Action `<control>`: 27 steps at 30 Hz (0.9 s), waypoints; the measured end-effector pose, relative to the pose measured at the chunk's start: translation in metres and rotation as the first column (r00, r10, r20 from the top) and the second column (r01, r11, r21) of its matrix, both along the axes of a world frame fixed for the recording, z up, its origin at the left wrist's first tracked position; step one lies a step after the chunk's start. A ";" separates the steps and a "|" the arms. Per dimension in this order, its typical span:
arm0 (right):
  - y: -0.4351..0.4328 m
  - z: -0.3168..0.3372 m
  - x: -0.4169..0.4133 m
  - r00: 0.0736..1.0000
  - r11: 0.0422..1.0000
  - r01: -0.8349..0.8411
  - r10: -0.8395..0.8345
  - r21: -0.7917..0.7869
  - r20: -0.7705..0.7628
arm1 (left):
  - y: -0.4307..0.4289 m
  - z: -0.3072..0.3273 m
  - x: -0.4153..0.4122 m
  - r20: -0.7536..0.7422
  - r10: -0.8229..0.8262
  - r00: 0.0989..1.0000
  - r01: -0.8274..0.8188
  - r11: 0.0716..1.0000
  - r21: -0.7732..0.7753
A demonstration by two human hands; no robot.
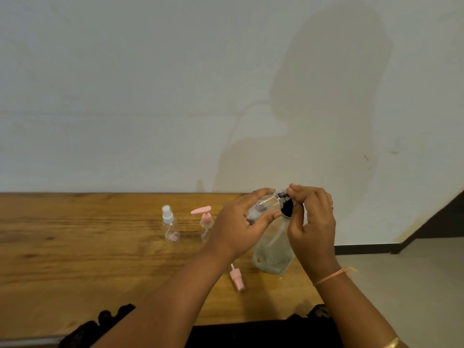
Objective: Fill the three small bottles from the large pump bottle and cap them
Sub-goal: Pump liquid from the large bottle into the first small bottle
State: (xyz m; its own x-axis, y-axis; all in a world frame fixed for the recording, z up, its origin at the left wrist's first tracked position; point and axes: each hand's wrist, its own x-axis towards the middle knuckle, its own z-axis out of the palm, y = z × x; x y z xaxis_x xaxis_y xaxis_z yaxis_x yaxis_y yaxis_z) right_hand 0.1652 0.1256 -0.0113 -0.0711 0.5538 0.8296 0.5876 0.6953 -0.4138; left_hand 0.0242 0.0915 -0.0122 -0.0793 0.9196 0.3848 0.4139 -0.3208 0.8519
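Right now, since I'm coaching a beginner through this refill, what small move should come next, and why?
Probably press the pump down with the right hand. The left hand holds the small bottle tilted, its mouth at the pump's spout, and the right hand grips the pump atop the large bottle. A pink cap lies loose on the table, so capping likely comes later.

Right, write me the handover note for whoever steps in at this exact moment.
Left hand grips an uncapped small bottle, tipped sideways at the black pump head of the large pump bottle. Right hand pinches that pump head.
White-capped spray bottle and pink-pump bottle stand capped on the table, left of the hands; fill not readable.
Loose pink cap lies on the table near the large bottle.
To do: finish filling the held bottle, cap it, check the others.
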 end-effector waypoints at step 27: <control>-0.004 0.001 -0.008 0.997 0.999 0.029 -0.027 0.025 -0.075 | 0.005 0.003 -0.004 -0.021 0.005 1.000 -0.005 1.000 0.019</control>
